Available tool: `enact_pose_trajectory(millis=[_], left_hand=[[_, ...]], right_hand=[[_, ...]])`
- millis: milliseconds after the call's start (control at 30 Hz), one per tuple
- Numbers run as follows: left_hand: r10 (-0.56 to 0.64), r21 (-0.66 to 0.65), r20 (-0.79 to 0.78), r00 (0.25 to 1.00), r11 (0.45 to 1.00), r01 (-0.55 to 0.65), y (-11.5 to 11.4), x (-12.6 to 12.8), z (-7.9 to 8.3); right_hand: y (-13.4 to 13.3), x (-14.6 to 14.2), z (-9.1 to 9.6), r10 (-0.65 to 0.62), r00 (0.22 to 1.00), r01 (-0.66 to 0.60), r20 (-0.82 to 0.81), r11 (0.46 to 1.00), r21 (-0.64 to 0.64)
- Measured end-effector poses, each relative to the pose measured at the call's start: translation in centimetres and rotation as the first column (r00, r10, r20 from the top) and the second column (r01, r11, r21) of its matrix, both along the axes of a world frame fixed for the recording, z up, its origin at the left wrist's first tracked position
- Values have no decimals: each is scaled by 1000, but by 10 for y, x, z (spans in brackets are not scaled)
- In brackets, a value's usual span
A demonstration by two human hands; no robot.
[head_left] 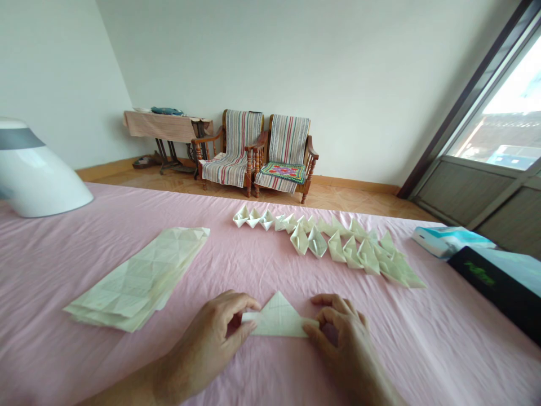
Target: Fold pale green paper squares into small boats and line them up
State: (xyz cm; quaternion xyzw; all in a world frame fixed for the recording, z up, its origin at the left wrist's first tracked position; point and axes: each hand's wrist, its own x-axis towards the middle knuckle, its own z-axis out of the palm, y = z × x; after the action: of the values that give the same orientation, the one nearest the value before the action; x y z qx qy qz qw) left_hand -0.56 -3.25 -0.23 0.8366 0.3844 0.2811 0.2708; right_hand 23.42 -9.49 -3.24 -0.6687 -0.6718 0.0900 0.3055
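A sheet of pale paper (278, 318), folded to a triangular peak above a straight lower strip, lies on the pink cloth in front of me. My left hand (217, 330) pinches its left end between thumb and fingers. At the other end, my right hand (338, 330) has its thumb on the paper's corner, with the index finger curled above. Left of my hands is a stack of creased paper sheets (141, 276). Beyond the folded sheet, several folded paper boats (357, 254) stand in two rows running to the right.
A white and grey appliance (40, 175) stands at the far left of the pink cloth (236, 372). A tissue pack (450, 239) and a black box (494, 287) lie at the right. Past the cloth's far edge are two wooden armchairs (279, 152) and a cloth-covered table (164, 127).
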Motion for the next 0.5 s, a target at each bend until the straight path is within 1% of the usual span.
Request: enact_pose_trajectory(millis=[67, 133, 200, 300, 500], left_hand=[[15, 18, 11, 1000, 1000, -15, -1, 1, -2], [34, 43, 4, 999, 998, -34, -1, 2, -3], [51, 68, -16, 999, 996, -50, -1, 2, -5], [70, 88, -55, 996, 994, -65, -1, 2, -6], [84, 102, -99, 992, 992, -74, -1, 0, -8]], right_hand=[[1, 0, -4, 24, 999, -26, 28, 998, 59], [1, -3, -4, -19, 999, 15, 43, 996, 85], [0, -6, -2, -63, 997, 59, 50, 994, 89], [-1, -8, -1, -71, 995, 66, 67, 994, 83], [3, 3, -14, -58, 996, 51, 71, 993, 104]])
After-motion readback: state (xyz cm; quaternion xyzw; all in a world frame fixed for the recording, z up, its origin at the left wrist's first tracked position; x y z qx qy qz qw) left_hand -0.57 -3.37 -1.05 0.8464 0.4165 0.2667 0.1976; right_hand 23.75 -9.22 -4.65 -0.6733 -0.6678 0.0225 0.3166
